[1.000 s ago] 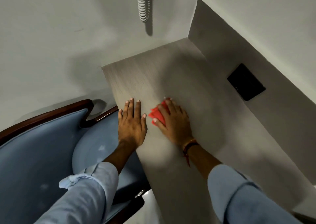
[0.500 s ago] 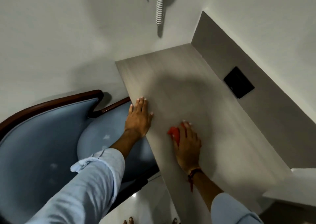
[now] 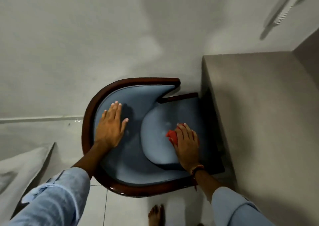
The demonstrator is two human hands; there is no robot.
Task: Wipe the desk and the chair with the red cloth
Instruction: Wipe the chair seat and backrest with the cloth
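Step in hand: chair wipe, judging by hands on chair (image 3: 120, 187), not desk (image 3: 259, 105).
Right hand (image 3: 187, 146) lay palm-down on seat cushion (image 3: 155, 139), pressing red cloth (image 3: 171, 136) flat under fingers; cloth corner poked out past thumb side.
Left hand (image 3: 110, 127) released, spread flat on padded backrest (image 3: 134, 96), holding nothing, likely bracing.
Desk sat just beyond right hand's outer side, bare.
Next move calls for sweeping cloth across cushion toward left hand, then backrest and wood rim.
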